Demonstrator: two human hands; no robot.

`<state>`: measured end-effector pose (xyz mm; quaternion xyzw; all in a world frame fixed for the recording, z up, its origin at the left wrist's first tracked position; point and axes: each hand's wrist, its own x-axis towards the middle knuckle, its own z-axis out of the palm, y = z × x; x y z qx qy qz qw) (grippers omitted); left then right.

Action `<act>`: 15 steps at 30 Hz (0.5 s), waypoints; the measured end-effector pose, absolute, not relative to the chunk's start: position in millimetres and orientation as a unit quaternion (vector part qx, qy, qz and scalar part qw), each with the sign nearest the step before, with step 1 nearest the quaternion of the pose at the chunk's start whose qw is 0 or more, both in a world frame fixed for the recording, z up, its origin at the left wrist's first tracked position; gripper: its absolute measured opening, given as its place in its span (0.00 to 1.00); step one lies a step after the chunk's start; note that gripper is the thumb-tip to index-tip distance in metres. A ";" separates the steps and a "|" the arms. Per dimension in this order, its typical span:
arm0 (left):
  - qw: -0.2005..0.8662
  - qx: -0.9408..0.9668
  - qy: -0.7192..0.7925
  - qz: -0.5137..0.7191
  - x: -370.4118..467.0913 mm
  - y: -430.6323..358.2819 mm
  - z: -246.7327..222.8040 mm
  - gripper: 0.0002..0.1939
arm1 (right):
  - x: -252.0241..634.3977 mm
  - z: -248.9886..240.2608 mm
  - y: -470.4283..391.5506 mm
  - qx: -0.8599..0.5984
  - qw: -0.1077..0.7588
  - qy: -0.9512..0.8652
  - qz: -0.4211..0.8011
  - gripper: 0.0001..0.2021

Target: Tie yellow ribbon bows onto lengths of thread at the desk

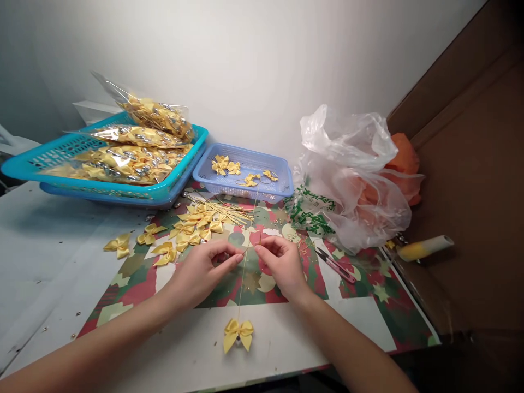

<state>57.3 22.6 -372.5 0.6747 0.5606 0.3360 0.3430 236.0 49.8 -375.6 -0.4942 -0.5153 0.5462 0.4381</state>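
Note:
My left hand (213, 268) and my right hand (283, 262) face each other above the patterned paper, fingertips pinched. Between them is a thin gold tie (260, 238), a small end of it rising by my right fingertips. A fine pale thread (242, 277) runs beside my fingertips, from the blue-violet basket down to a yellow ribbon bow (238, 334) at the table's front. Whether the thread passes through the tie is too small to tell. Several yellow bows (187, 229) and a bundle of gold ties (229, 210) lie beyond my left hand.
A turquoise basket (200, 143) with clear bags of bows (135, 162) stands at the left. The blue-violet basket (282, 185) holds several bows. Thread snips (335, 266) lie right of my hand, below a plastic bag (356, 191). Brown cardboard (470, 164) borders the right side.

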 end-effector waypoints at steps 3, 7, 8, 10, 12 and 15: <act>0.198 0.737 0.536 0.360 56.3 21.8 -374.3 0.13 | 236.1 -378.8 48.8 -0.498 0.463 -0.538 0.498 0.07; 0.115 0.745 0.533 0.384 54.3 21.3 -376.2 0.12 | 236.4 -380.7 47.8 -0.500 0.487 -0.582 0.418 0.04; 0.132 0.733 0.543 0.387 54.0 21.1 -375.9 0.11 | 236.0 -380.9 47.1 -0.502 0.485 -0.581 0.419 0.04; 0.192 0.698 0.572 0.387 53.8 20.5 -374.1 0.10 | 234.3 -380.8 44.8 -0.506 0.476 -0.568 0.442 0.05; 0.262 0.654 0.596 0.386 54.6 19.4 -371.7 0.11 | 232.0 -380.3 41.5 -0.511 0.469 -0.544 0.472 0.06; 0.351 0.593 0.600 0.406 57.3 17.4 -369.7 0.14 | 228.0 -380.2 36.5 -0.509 0.472 -0.514 0.503 0.07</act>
